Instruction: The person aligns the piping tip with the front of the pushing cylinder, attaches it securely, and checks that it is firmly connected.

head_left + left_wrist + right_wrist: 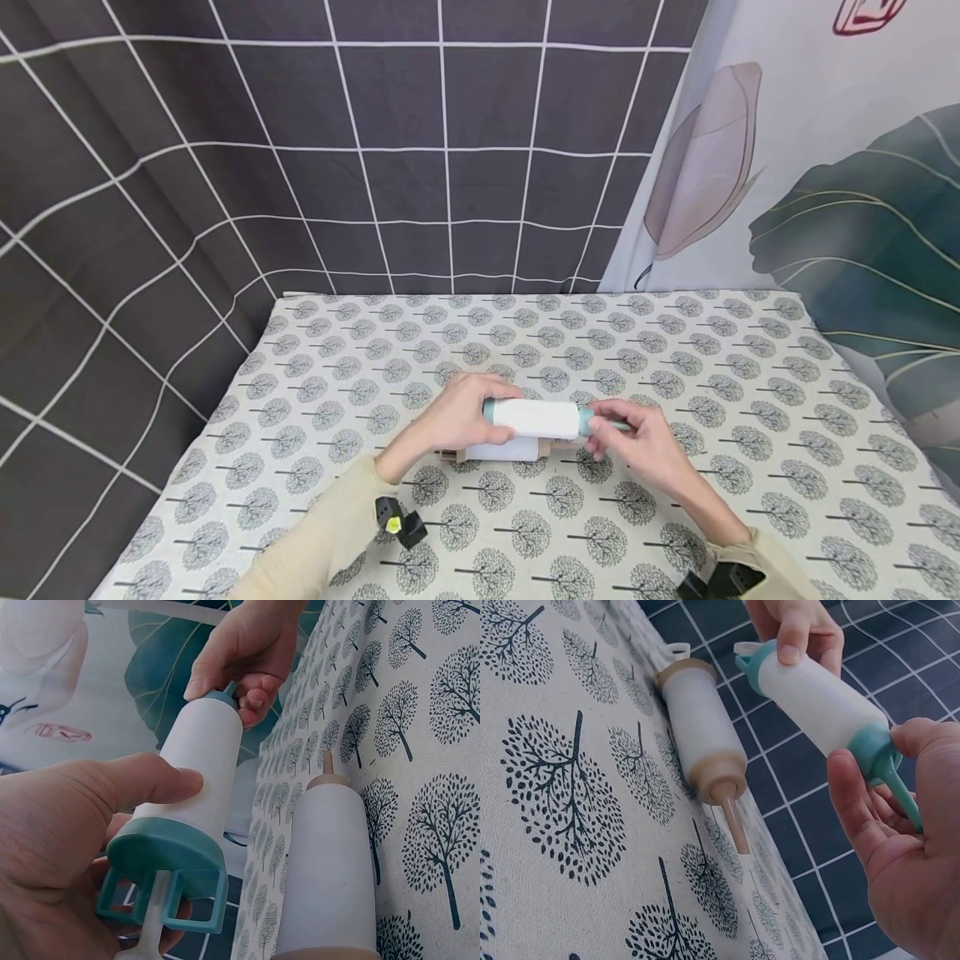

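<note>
A white piping syringe [536, 417] with a teal nozzle end and a teal handle end is held up between both hands. My left hand [465, 408] grips its barrel near the handle end; the thumb lies along the white side in the left wrist view. Two square finger loops [196, 900] and a pale plunger rod [155, 907] stick out below that hand. At the other end, my right hand [637, 437] pinches the teal nozzle cap [871, 750] between thumb and fingers. Its thin spout [900, 791] points toward the right palm.
A second white syringe [501, 450] with beige ends [718, 776] lies on the tree-print tablecloth [525, 533], just under the held one. Behind the table hangs a dark grid curtain [397, 100], with a leaf-print curtain [847, 208] at the right.
</note>
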Motion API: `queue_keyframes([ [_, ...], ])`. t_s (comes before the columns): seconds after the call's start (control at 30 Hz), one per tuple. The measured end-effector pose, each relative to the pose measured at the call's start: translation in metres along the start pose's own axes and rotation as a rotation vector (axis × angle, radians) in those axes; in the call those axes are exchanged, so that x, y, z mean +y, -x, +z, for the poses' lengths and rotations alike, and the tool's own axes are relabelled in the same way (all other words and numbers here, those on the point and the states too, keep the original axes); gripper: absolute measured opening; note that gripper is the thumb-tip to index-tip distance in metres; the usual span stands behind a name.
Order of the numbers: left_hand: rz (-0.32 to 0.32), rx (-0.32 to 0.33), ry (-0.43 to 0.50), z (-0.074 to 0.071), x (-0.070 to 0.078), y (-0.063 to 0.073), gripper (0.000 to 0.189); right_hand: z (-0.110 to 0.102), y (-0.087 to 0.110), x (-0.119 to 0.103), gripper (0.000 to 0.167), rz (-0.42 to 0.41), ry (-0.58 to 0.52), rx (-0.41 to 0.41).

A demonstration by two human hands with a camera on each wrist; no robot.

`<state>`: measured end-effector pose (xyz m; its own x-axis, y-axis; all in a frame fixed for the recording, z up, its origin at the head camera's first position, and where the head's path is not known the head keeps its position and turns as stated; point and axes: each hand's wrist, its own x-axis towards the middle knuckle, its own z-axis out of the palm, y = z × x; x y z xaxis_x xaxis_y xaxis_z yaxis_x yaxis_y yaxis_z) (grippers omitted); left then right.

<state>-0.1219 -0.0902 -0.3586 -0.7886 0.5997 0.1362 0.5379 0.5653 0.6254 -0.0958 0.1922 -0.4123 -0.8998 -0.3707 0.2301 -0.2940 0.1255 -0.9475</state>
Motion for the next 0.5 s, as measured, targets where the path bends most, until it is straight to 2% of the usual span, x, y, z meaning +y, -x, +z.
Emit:
queue_keyframes([
  [0.3, 0.004, 0.001, 0.011, 0.0014, -0.0012, 0.0006, 0.045, 0.0006, 0.0004, -0.0006, 0.022, 0.045, 0.026, 0.007],
  [0.5, 0.009, 0.009, 0.017, 0.0024, -0.0028, 0.0010, 0.045, 0.0021, -0.0010, -0.0014, 0.026, -0.009, 0.069, 0.039],
])
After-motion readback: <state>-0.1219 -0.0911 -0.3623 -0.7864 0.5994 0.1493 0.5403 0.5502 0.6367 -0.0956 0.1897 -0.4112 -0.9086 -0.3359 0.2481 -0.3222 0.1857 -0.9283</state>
